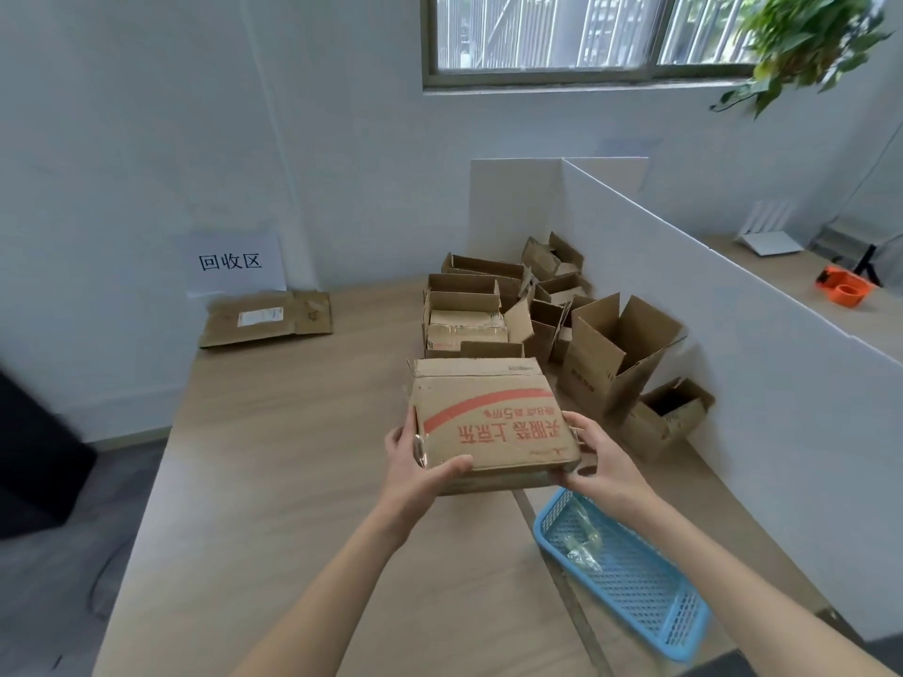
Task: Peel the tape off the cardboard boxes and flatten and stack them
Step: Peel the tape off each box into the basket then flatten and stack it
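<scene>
Two hands hold one cardboard box (488,422) above the wooden table (273,456), near its middle. The left hand (415,461) grips the box's near left corner, thumb curled over the top face and fingers wrapped down the side, where a crumpled strip of clear tape (419,449) shines beside the fingers. The right hand (593,456) grips the near right corner, thumb on top and fingers curled under the edge. The box is closed, tilted with its printed face toward the camera, showing a red curved band and red lettering upside down.

Behind it, toward the white partition (733,310), stands a cluster of open boxes (493,305), flaps up, packed close and touching one another. A taller open box (615,354) stands to the right of the held one, and a small open box (667,417) lies tipped on its side just beside it, against the partition.

At the far left edge of the table, flattened cardboard (266,319) lies against the wall under a white paper sign (232,261) with black characters.

A blue plastic basket (630,583) sits at the near right of the table, below the right forearm, with wads of clear tape (581,539) inside it.

Beyond the partition, an orange tape dispenser (845,285) rests on another desk. A green plant (806,41) hangs by the window (576,36).
</scene>
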`<state>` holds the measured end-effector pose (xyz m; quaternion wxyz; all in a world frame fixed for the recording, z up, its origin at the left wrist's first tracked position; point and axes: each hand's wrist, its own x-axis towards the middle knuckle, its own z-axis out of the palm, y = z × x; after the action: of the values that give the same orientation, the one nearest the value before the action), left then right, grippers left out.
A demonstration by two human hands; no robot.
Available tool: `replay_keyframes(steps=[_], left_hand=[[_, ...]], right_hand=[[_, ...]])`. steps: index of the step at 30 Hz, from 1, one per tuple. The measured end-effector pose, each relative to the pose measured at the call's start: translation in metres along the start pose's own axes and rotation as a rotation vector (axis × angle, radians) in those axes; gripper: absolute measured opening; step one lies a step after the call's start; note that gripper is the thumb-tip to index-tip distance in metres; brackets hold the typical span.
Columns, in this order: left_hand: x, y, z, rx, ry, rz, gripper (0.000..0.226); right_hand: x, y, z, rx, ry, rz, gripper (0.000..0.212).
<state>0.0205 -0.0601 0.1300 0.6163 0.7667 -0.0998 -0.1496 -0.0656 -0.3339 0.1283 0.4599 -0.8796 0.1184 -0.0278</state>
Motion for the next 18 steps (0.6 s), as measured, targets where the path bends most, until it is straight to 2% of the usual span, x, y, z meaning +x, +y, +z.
replay_keyframes(steps=[2, 5, 9, 13, 16, 18], left_hand=[[-0.005, 0.0, -0.002, -0.003, 0.059, 0.02, 0.115], [-0.011, -0.005, -0.004, 0.01, 0.149, 0.027, 0.126], [-0.022, -0.019, -0.009, 0.116, 0.058, 0.101, 0.115], [-0.033, -0.041, -0.012, 0.264, 0.053, 0.097, 0.103], [-0.037, -0.057, -0.012, 0.336, 0.075, 0.026, 0.084], [-0.037, -0.067, -0.012, 0.324, 0.107, -0.032, 0.079]], right_hand=[[-0.005, 0.001, 0.006, 0.014, 0.013, 0.007, 0.074], [-0.008, 0.002, 0.015, 0.034, 0.005, 0.033, 0.066], [-0.007, -0.001, 0.026, 0.122, 0.032, 0.105, 0.058], [-0.009, -0.005, 0.034, 0.182, 0.11, 0.156, 0.053], [-0.01, -0.001, 0.041, 0.197, 0.12, 0.162, 0.064], [-0.01, 0.008, 0.047, 0.193, 0.048, 0.153, 0.073]])
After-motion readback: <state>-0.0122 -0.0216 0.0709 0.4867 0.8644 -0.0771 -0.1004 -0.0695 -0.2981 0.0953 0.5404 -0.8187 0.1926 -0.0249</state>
